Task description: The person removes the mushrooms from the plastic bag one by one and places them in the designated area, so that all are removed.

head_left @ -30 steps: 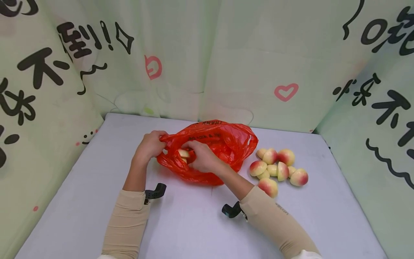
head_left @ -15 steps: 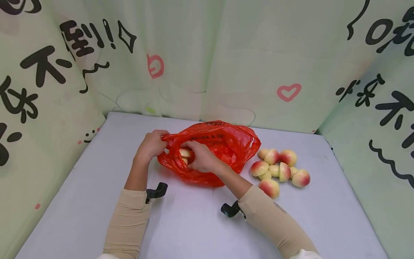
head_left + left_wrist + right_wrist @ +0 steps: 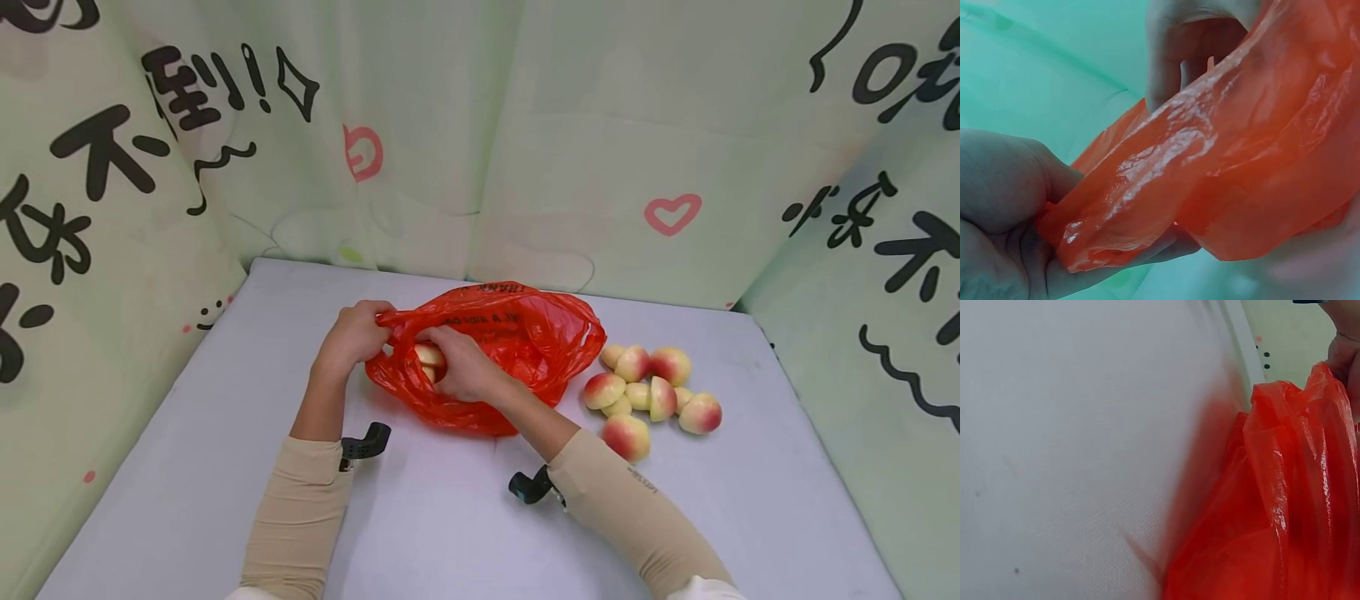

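Observation:
A red plastic bag (image 3: pixel 547 342) with dark lettering lies on the table, its mouth spread open. The left hand (image 3: pixel 354 337) pinches the rim at the left end; in the left wrist view, thumb and fingers of that left hand (image 3: pixel 1004 187) grip the thin film. Reaching into the mouth, the right hand (image 3: pixel 468 367) curls round a pale mushroom (image 3: pixel 429 357), its fingertips mostly hidden. Past the bag's edge in the left wrist view, bent fingers of the right hand (image 3: pixel 1166 56) show. The right wrist view has only the bag's outside (image 3: pixel 1285 506) and part of the left hand.
Right of the bag lie several toy-like mushrooms (image 3: pixel 662 398) with red-and-yellow caps and pale stems, one mushroom (image 3: pixel 626 437) close to the right forearm. A white-covered table (image 3: pixel 442 517) is enclosed by pale green printed curtains (image 3: pixel 570 150).
The view has shifted slightly. The right hand moves marginally leftward inside the bag, and the left hand keeps its grip on the rim. The loose mushrooms stay put.

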### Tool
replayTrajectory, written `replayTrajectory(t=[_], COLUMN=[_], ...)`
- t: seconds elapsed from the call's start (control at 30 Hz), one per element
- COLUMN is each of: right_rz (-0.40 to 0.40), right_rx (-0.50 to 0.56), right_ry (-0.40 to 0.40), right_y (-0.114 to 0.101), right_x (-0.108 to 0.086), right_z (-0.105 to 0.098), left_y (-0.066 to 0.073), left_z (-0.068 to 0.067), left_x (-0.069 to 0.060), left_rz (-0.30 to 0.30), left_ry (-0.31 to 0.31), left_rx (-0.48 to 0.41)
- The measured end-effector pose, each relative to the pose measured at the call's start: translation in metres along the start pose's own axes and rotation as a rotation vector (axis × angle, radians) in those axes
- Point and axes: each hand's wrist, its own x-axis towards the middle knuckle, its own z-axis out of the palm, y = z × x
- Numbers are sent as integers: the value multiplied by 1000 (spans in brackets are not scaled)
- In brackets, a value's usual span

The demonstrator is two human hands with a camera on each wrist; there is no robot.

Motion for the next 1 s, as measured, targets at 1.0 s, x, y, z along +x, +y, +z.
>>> replayTrajectory(t=[1.0], right_rz=[21], right_rx=[0], right_ry=[2], right_y=[2], right_x=[-1], right_z=[3], left_y=[1], left_z=[1], left_x=[0], left_rz=[-2], left_ry=[-5], left_rx=[-4])
